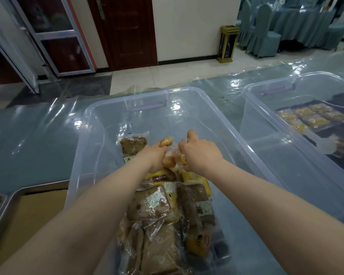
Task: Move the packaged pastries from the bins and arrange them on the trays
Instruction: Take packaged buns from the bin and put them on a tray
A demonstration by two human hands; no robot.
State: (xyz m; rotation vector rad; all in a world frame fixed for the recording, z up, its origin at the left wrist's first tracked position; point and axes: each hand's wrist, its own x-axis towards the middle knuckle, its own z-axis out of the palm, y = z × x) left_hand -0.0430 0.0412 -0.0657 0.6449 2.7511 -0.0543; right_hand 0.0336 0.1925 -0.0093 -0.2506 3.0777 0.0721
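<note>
A clear plastic bin (99, 124) stands in front of me and holds several packaged pastries (159, 211), mostly brown cakes in clear wrappers. One brown pack (133, 145) lies apart toward the far side. Both my hands reach into the bin. My left hand (154, 157) grips small golden wrapped pastries (166, 141). My right hand (199, 153) is closed on the clear wrapper of the same bunch (173, 159). A metal tray (10, 201) lined with brown paper lies at the lower left.
A second clear bin (266, 92) stands to the right; through its wall I see rows of yellow packaged pastries (314, 118). The table is covered with shiny plastic sheet (38, 132). Beyond are a door, a gold waste bin (227, 43) and covered chairs.
</note>
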